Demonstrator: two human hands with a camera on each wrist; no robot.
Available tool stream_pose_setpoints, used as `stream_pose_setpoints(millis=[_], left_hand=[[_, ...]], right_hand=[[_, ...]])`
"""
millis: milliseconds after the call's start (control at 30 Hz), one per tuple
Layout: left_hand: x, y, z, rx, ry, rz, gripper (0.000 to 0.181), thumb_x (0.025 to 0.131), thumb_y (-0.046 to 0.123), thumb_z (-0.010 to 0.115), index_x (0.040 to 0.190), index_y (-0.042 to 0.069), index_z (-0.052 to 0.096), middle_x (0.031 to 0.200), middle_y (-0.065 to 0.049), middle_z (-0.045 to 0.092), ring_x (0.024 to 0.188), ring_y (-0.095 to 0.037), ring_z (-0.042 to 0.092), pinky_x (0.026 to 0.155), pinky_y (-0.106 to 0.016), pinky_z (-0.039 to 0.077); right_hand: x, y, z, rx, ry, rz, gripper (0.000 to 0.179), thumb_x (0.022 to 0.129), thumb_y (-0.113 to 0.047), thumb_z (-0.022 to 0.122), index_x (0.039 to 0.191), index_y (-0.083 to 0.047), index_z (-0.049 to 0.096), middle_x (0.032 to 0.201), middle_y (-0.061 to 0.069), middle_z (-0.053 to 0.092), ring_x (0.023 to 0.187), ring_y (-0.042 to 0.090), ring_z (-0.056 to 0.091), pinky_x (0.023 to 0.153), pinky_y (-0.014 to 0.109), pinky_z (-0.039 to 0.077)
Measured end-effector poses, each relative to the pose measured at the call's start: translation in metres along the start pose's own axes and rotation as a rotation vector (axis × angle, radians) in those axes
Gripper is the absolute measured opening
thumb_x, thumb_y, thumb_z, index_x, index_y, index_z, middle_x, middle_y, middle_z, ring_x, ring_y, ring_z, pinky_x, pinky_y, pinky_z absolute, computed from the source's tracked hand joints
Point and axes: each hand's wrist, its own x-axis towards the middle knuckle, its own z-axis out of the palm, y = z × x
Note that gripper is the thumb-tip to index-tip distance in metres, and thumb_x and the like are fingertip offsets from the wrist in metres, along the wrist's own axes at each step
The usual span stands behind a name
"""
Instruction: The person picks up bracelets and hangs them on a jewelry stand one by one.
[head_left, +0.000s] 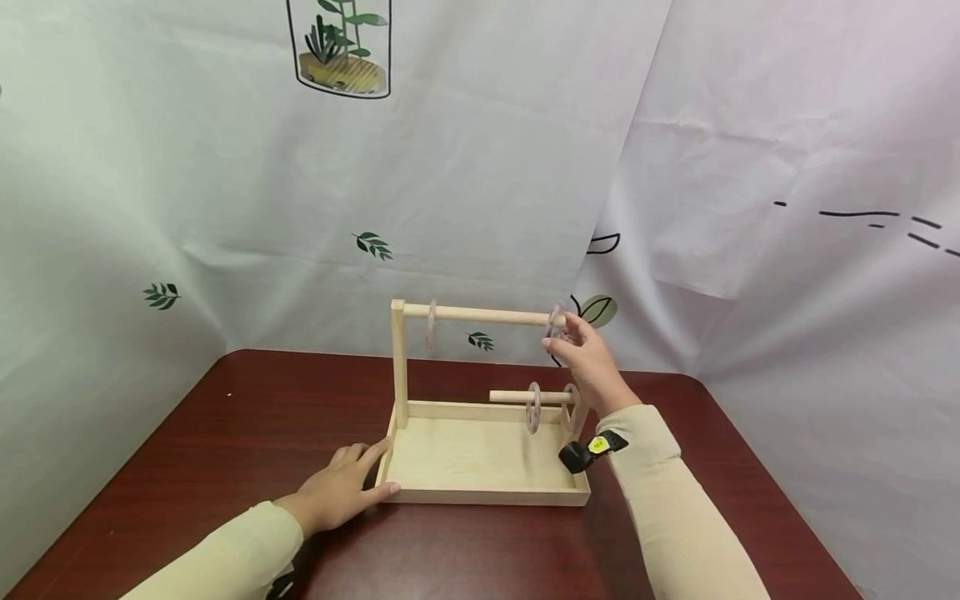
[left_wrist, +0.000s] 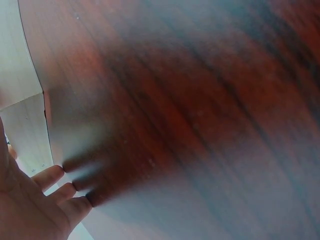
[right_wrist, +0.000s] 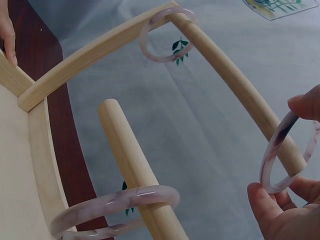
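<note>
My right hand (head_left: 596,367) pinches a pale, marbled bangle (right_wrist: 270,159) between thumb and fingers. This bangle encircles the free right end of the upper rod (head_left: 487,314) of a wooden display stand. Near the rod's left end hangs another bangle (head_left: 431,325). Lower down, a shorter rod (head_left: 510,396) carries a bangle (right_wrist: 110,202) partway along and a further one close to its right end, partly behind my wrist. With fingers spread, my left hand (head_left: 337,492) rests against the left side and front corner of the stand's tray (head_left: 487,497). Its fingertips (left_wrist: 80,206) touch near the tabletop.
The stand's upright post (head_left: 400,367) rises at the tray's back left. A dark red wooden table (head_left: 300,408) bears the stand. White cloth (head_left: 487,167) printed with leaves hangs behind and at both sides. A black strap (head_left: 577,456) circles my right wrist.
</note>
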Motion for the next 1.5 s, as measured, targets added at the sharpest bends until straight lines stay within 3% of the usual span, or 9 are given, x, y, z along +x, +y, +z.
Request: stream_pose_setpoints(millis=[167, 267, 467, 667, 900, 1200, 1500], left_hand=[[0.000, -0.001, 0.000, -0.001, -0.004, -0.006, 0.084, 0.086, 0.067, 0.054, 0.151, 0.018, 0.034, 0.135, -0.023, 0.044, 0.129, -0.040, 0.039, 0.083, -0.060, 0.046], [0.000, -0.001, 0.001, 0.001, -0.004, -0.009, 0.084, 0.086, 0.068, 0.053, 0.151, 0.019, 0.033, 0.135, -0.022, 0.044, 0.129, -0.039, 0.039, 0.084, -0.060, 0.046], [0.000, -0.002, 0.001, -0.001, -0.002, -0.012, 0.084, 0.085, 0.069, 0.053, 0.151, 0.020, 0.034, 0.136, -0.021, 0.044, 0.129, -0.039, 0.039, 0.084, -0.060, 0.046], [0.000, -0.002, 0.001, -0.002, -0.005, -0.014, 0.085, 0.085, 0.070, 0.052, 0.152, 0.021, 0.033, 0.137, -0.021, 0.044, 0.130, -0.039, 0.038, 0.084, -0.059, 0.046], [0.000, -0.001, 0.001, 0.000, -0.008, -0.024, 0.084, 0.085, 0.069, 0.053, 0.151, 0.021, 0.033, 0.137, -0.020, 0.044, 0.129, -0.038, 0.039, 0.084, -0.058, 0.046], [-0.001, 0.000, 0.000, -0.002, -0.011, -0.026, 0.084, 0.085, 0.069, 0.053, 0.151, 0.020, 0.034, 0.137, -0.019, 0.044, 0.130, -0.037, 0.039, 0.085, -0.058, 0.046], [0.000, -0.001, 0.001, 0.003, -0.009, -0.028, 0.083, 0.086, 0.068, 0.053, 0.151, 0.021, 0.034, 0.137, -0.018, 0.044, 0.130, -0.037, 0.039, 0.084, -0.058, 0.046]], right_hand=[[0.003, 0.003, 0.002, 0.082, -0.038, 0.003, 0.055, 0.093, -0.006, 0.055, 0.144, -0.003, 0.035, 0.123, 0.007, 0.037, 0.117, 0.017, 0.040, 0.101, 0.032, 0.038], [0.005, 0.003, 0.004, 0.163, -0.058, -0.002, 0.042, 0.092, -0.003, 0.054, 0.131, 0.001, 0.040, 0.112, 0.005, 0.035, 0.115, 0.016, 0.041, 0.103, 0.032, 0.038], [0.007, 0.005, 0.006, 0.214, -0.065, 0.010, 0.039, 0.092, -0.002, 0.055, 0.129, -0.002, 0.043, 0.124, 0.007, 0.036, 0.126, 0.021, 0.037, 0.110, 0.040, 0.031], [0.009, 0.007, 0.009, 0.289, -0.070, 0.015, 0.022, 0.092, 0.000, 0.053, 0.113, -0.004, 0.047, 0.109, 0.003, 0.041, 0.111, 0.015, 0.045, 0.107, 0.039, 0.034], [0.011, 0.009, 0.014, 0.343, -0.072, 0.050, 0.043, 0.092, 0.001, 0.051, 0.134, 0.003, 0.040, 0.116, 0.004, 0.042, 0.107, 0.011, 0.047, 0.096, 0.025, 0.041], [0.014, 0.011, 0.021, 0.403, -0.106, 0.056, 0.061, 0.091, 0.004, 0.048, 0.147, 0.007, 0.024, 0.149, 0.022, 0.025, 0.138, 0.026, 0.029, 0.113, 0.040, 0.025], [0.013, 0.010, 0.027, 0.390, -0.125, 0.071, 0.061, 0.092, 0.003, 0.049, 0.147, 0.008, 0.023, 0.149, 0.023, 0.024, 0.137, 0.028, 0.029, 0.112, 0.040, 0.028]])
